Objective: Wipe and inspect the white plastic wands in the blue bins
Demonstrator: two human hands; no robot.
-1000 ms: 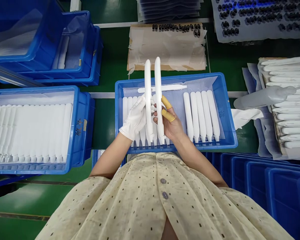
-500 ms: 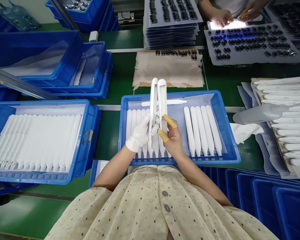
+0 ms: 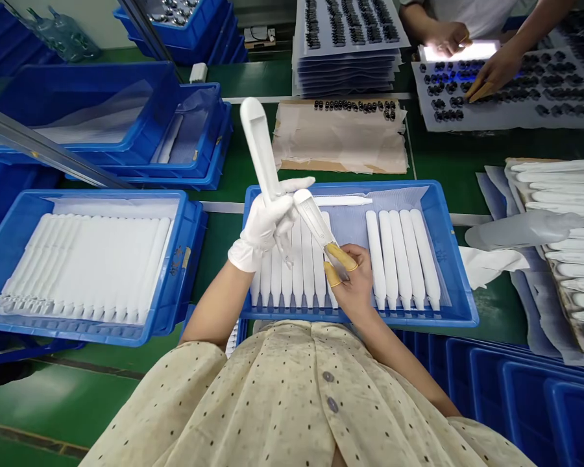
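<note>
My left hand (image 3: pixel 263 224), in a white glove, is closed round a long white plastic shell (image 3: pixel 259 146) that tilts up and to the left. My right hand (image 3: pixel 350 279), with yellow finger cots on two fingers, pinches the lower end of a second white shell (image 3: pixel 314 220) that leans towards the left hand. Both hands hover over a blue tray (image 3: pixel 448 259) lined with rows of the same white shells (image 3: pixel 401 256) lying side by side.
A blue bin of white shells (image 3: pixel 82 266) lies at my left, with stacked blue bins (image 3: pixel 126 123) behind it. Paper-covered cardboard with small black parts (image 3: pixel 343 133) is beyond the tray. Another person's hands (image 3: pixel 489 71) work on a grey parts sheet. More shells (image 3: pixel 559 214) lie right.
The two shells, held upright and parallel before, have come apart. My left hand has lifted its shell up and leftwards, while my right hand has lowered and tilted the other one.
</note>
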